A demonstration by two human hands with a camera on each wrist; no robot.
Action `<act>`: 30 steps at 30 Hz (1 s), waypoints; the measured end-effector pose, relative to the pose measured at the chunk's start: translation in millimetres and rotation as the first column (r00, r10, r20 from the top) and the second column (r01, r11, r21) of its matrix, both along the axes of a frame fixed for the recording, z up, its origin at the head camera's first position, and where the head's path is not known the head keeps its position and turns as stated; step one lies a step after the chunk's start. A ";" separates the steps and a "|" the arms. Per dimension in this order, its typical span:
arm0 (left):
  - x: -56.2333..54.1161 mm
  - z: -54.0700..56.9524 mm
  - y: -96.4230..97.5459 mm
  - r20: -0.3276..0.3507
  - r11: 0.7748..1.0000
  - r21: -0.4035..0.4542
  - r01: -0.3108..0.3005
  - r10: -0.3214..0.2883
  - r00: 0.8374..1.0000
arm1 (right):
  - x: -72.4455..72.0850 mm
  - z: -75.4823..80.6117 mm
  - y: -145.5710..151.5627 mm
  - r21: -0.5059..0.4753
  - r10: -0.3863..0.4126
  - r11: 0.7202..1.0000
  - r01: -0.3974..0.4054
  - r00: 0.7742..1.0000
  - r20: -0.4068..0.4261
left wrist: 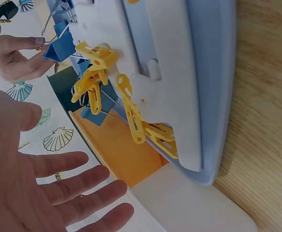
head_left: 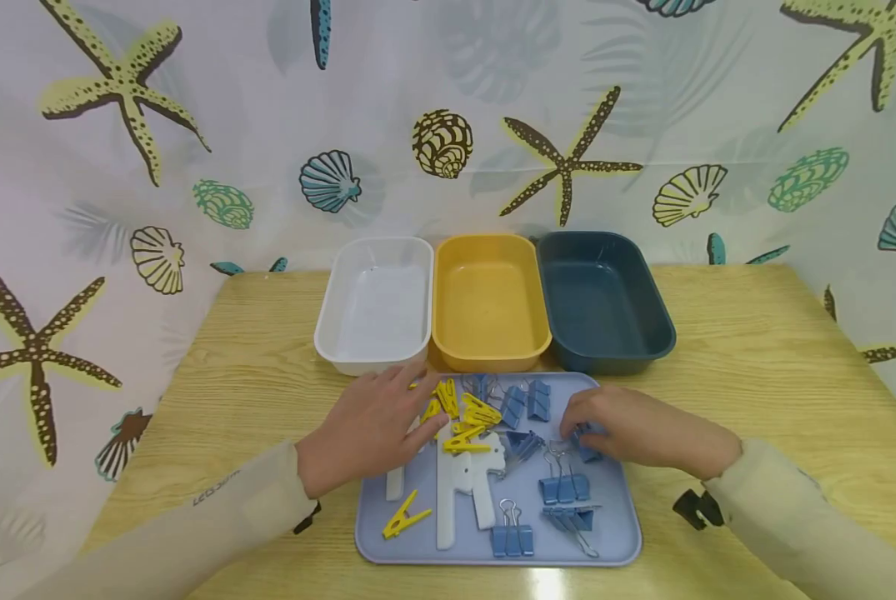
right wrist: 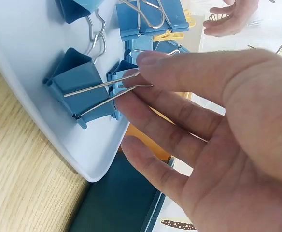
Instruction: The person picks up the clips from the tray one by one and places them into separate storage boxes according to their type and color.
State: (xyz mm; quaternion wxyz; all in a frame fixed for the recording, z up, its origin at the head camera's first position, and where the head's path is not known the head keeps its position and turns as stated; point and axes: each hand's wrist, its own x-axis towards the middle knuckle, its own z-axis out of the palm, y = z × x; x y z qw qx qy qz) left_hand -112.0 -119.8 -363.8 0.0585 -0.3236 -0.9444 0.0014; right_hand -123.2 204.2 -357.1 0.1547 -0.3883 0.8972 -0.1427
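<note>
My right hand (head_left: 620, 421) is at the right side of the blue tray (head_left: 613, 521). Its thumb and forefinger pinch the wire handle of a blue binder clip (right wrist: 83, 89), which rests against the tray in the right wrist view. Over the tray's left side, my left hand (head_left: 387, 417) is held with its fingers extended and nothing in its grasp. Yellow clothespins (head_left: 466, 446) lie close to it, several on top of white flat pieces (head_left: 445, 508). Another yellow clothespin (head_left: 405, 517) lies apart at the lower left. Several more blue binder clips (head_left: 513, 540) are spread over the right half.
Behind the tray stand a white bin (head_left: 376, 304), a yellow bin (head_left: 490, 304) and a dark blue bin (head_left: 601, 308), side by side. All are on a wooden table (head_left: 755, 350). A cloth with starfish and shells (head_left: 387, 100) hangs behind.
</note>
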 end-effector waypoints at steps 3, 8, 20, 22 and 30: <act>1.0 -1.3 -1.7 0.012 1.000 -0.009 -0.005 0.005 1.000 | -0.5 -1.0 0.5 -0.006 -0.016 1.000 0.015 1.000 -0.013; 3.2 -3.0 -4.5 0.029 1.000 -0.018 -0.015 0.016 0.999 | -1.1 -3.0 1.2 -0.014 -0.050 0.999 0.049 0.998 -0.038; 5.6 -7.6 -9.7 0.028 0.998 -0.058 -0.016 0.018 0.999 | -3.5 -9.3 4.7 -0.036 -0.143 0.990 0.139 0.979 -0.148; 6.0 -8.7 -11.0 0.019 0.998 -0.057 -0.016 0.017 1.000 | -4.3 -9.7 5.0 -0.036 -0.158 0.987 0.154 0.975 -0.159; 7.3 -12.0 -16.9 0.010 0.998 -0.056 -0.014 0.014 1.000 | -5.5 -8.3 5.0 -0.033 -0.211 0.977 0.209 0.963 -0.169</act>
